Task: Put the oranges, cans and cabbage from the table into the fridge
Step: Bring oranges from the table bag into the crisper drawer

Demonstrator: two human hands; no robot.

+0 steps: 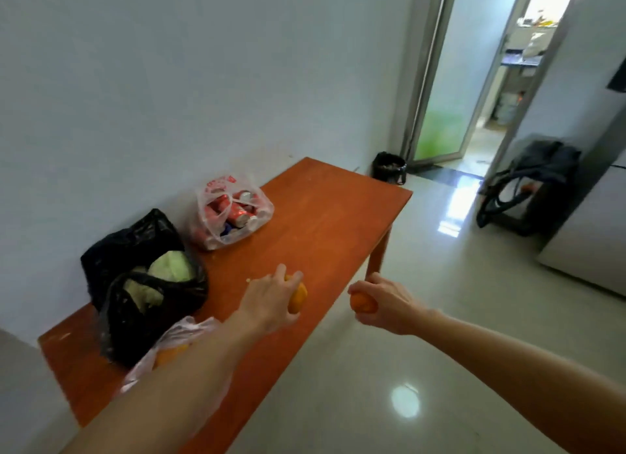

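A wooden table [325,223] is seen with one long edge against the wall [169,81]. The left hand [271,298] is held over the middle of the table. An orange [298,299] is gripped in its curled fingers. The right hand [382,306] is held just past the table's free long edge, over the floor [423,267]. A second orange [362,304] is gripped in it, with the fingers wrapped round it. The two hands are apart.

A black bag [135,247] is set along the wall edge, toward the near end of the table. It is open, and the green cabbage [172,265] is seen inside it. A clear bag [179,331] is laid just beside the black bag, at the near end. It is partly hidden by the left arm [189,375]. More oranges [169,353] are seen through it, but how many cannot be told.

A white bag [216,186] with red print is set farther along the wall edge, about the middle of the table. It is open at the top. The cans [242,216] are piled inside it, and most of them are red.

The fridge [589,243] is seen at the right side, well apart from the table. Only part of it is shown. A dark backpack [538,179] is set on the floor beside it. A small black bin [389,167] is set in the corner past the far end of the table, next to an open door [440,81].
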